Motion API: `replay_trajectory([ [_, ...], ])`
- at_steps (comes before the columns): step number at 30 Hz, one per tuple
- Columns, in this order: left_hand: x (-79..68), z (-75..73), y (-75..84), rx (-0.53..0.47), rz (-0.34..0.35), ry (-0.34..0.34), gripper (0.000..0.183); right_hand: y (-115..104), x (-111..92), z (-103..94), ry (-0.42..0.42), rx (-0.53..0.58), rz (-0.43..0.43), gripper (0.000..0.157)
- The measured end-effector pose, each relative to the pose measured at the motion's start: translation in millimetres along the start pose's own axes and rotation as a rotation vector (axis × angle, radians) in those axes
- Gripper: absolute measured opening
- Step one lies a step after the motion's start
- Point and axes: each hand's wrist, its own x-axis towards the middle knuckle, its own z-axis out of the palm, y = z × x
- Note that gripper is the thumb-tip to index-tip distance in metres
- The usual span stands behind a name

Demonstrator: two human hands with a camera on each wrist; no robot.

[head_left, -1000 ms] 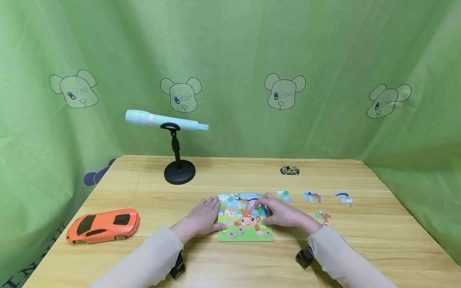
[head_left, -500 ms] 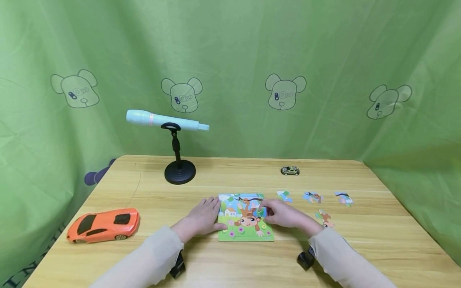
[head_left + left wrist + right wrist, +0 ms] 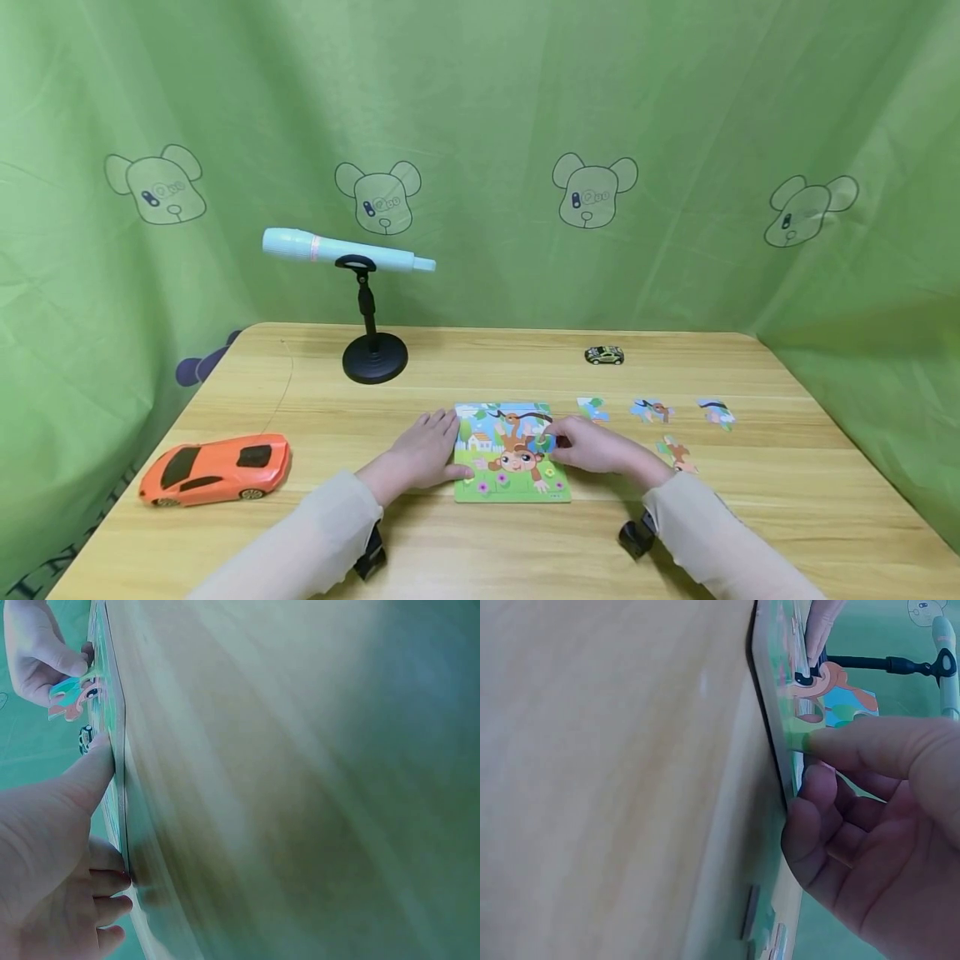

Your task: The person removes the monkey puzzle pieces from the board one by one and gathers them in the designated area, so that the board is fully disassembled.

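A: Head view: your left hand lies flat, fingers straight, against the puzzle board mid-table.

B: Left wrist: your right hand pinches a puzzle piece.

A: Right wrist: the piece is raised over the board, thumb pressing its edge.

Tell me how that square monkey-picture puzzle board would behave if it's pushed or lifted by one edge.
The square monkey-picture puzzle board looks thin, flat and stiff, so it would probably slide across the smooth wooden table rather than tip. The left hand rests against its edge, likely to stop that. Lifted by one edge, its loose pieces might drop out.
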Motion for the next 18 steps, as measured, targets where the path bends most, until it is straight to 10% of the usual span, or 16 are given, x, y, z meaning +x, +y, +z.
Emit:
replay_trajectory([
  [18, 0.0, -1.0, 0.9, -0.016, -0.011, -0.007, 0.085, 12, -37, -32.7, 0.214, 0.205, 0.08, 0.019],
])
